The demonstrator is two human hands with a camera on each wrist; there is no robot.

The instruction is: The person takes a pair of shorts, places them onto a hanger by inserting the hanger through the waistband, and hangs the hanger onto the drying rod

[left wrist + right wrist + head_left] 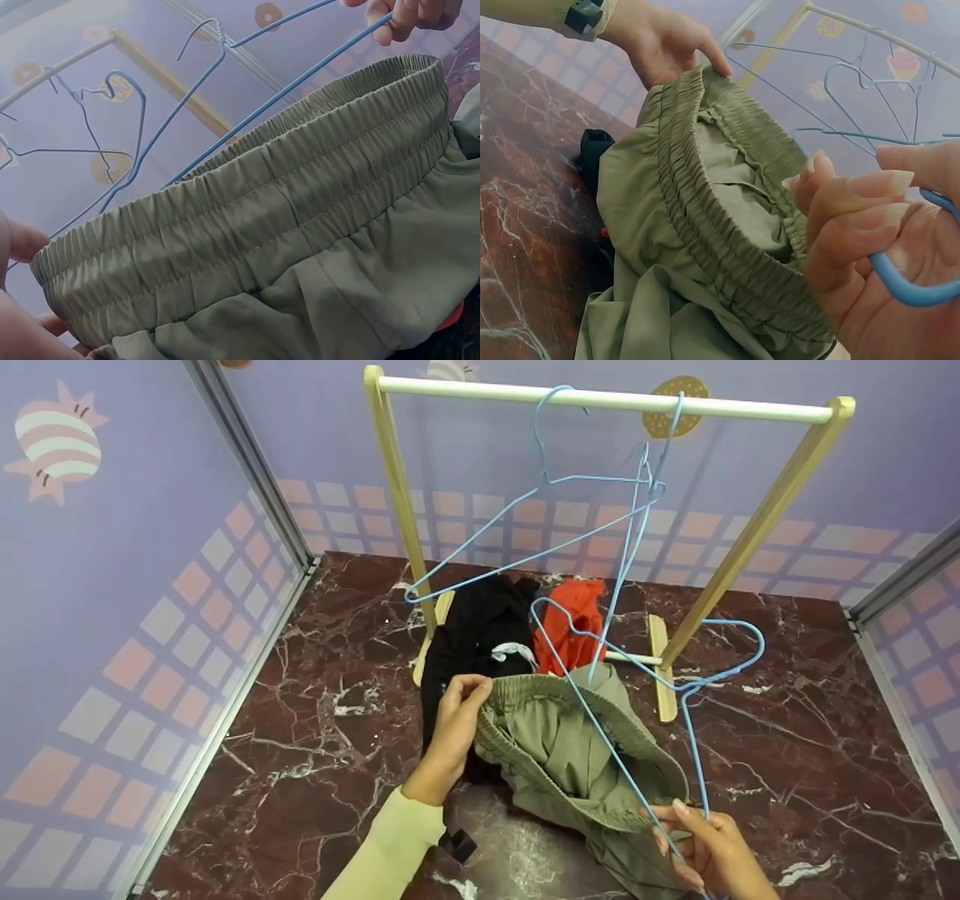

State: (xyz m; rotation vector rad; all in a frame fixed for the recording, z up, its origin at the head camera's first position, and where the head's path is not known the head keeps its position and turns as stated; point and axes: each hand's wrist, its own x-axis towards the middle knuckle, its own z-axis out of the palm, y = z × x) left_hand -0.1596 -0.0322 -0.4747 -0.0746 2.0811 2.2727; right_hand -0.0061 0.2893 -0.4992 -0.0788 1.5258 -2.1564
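Olive-green pants point(562, 735) with a wide gathered elastic waist are held up, the waist gaping. My left hand point(454, 727) pinches the far left edge of the waistband point(225, 217). At the near right, my right hand point(712, 847) holds one end of a blue wire hanger point(622, 765), its fingers curled round the wire in the right wrist view point(911, 292). The hanger's long bar crosses above the waist opening, and its hook points right. Right fingertips are close beside the waistband; whether they grip the cloth I cannot tell.
A wooden rack with a white rail point(480, 390) stands behind, carrying two blue hangers point(480, 536). Black clothing point(480, 615) and a red garment point(574, 615) lie on the dark marbled surface point(300, 780) beneath. Patterned panels point(150, 547) enclose the sides and back.
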